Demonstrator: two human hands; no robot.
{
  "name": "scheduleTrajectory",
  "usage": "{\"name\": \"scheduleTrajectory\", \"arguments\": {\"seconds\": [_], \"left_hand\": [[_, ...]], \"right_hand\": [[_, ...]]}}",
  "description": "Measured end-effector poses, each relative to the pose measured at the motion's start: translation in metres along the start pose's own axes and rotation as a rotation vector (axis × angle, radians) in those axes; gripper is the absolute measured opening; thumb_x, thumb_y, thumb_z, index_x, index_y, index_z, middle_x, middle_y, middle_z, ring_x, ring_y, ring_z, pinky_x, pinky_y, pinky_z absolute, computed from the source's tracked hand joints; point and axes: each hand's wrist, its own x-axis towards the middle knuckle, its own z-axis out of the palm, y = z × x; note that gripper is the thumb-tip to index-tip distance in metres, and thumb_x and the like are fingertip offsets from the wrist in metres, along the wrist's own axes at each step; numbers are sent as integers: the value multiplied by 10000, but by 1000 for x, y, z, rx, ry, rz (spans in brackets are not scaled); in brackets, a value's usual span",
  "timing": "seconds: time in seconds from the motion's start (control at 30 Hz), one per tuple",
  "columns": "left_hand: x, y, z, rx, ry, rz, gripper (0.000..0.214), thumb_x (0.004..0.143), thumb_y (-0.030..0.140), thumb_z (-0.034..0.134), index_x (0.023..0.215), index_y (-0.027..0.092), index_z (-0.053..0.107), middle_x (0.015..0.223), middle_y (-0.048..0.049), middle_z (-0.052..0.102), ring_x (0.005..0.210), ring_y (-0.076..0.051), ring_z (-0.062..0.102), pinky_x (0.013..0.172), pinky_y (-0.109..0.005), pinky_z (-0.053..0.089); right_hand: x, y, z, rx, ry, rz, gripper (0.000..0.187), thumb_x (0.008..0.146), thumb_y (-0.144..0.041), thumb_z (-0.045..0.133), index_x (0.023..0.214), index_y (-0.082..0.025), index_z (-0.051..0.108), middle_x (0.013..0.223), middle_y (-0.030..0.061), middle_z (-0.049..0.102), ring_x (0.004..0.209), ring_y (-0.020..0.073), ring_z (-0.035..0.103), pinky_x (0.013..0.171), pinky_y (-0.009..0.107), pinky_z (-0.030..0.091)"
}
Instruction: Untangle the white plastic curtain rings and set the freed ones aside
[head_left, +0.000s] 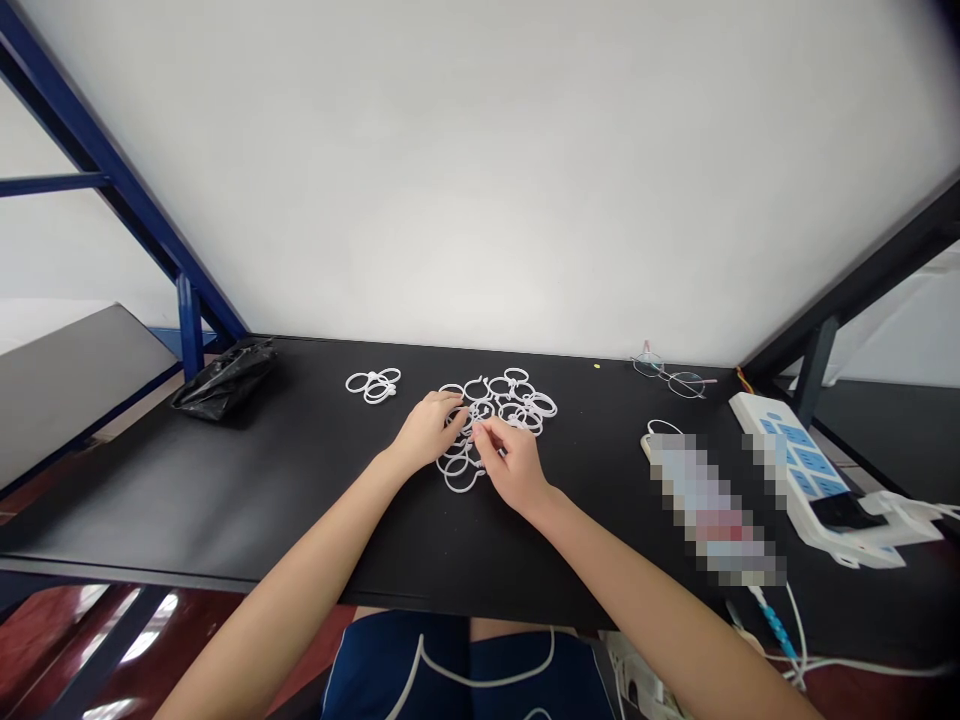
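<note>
A heap of white plastic rings (514,398) lies on the black table (225,490), at its middle near the wall. My left hand (427,428) rests at the heap's left side, fingers curled onto a ring. My right hand (514,462) sits just below the heap, its fingertips pinched on a white ring (480,425) between the two hands. More rings (461,472) lie under and in front of the hands. A small separate cluster of white rings (373,384) lies apart to the left.
A crumpled black bag (225,380) sits at the table's back left. Eyeglasses (670,374) lie at the back right. A white power strip (814,478) with cables and a blurred-out object (712,505) occupy the right side. A white wall stands behind.
</note>
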Motion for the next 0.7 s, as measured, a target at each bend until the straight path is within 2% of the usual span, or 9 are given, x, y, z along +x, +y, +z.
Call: {"name": "scheduleTrajectory", "arguments": {"seconds": [0.17, 0.43, 0.7], "left_hand": [[3, 3, -3, -126, 82, -105, 133, 783, 260, 643, 874, 248, 738, 1083, -67, 713, 1073, -277, 627, 979, -408, 476], [7, 1, -9, -366, 150, -209, 277, 678, 154, 674, 939, 204, 750, 1113, -82, 714, 1070, -268, 647, 811, -367, 573], [6, 0, -8, -300, 145, -167, 244, 736, 163, 626, 942, 196, 751, 1120, -88, 717, 962, -244, 684, 730, -333, 573]], "right_hand": [[1, -2, -1, 8, 1, -9, 307, 957, -327, 433, 689, -197, 507, 552, -37, 471, 486, 100, 462, 521, 244, 381], [0, -4, -1, 14, -18, -13, 312, 958, -332, 428, 687, -201, 510, 536, -38, 486, 482, 104, 477, 532, 248, 391], [1, -4, -2, 2, -14, -23, 311, 956, -322, 432, 682, -197, 512, 560, -30, 502, 497, 103, 480, 537, 246, 382]]}}
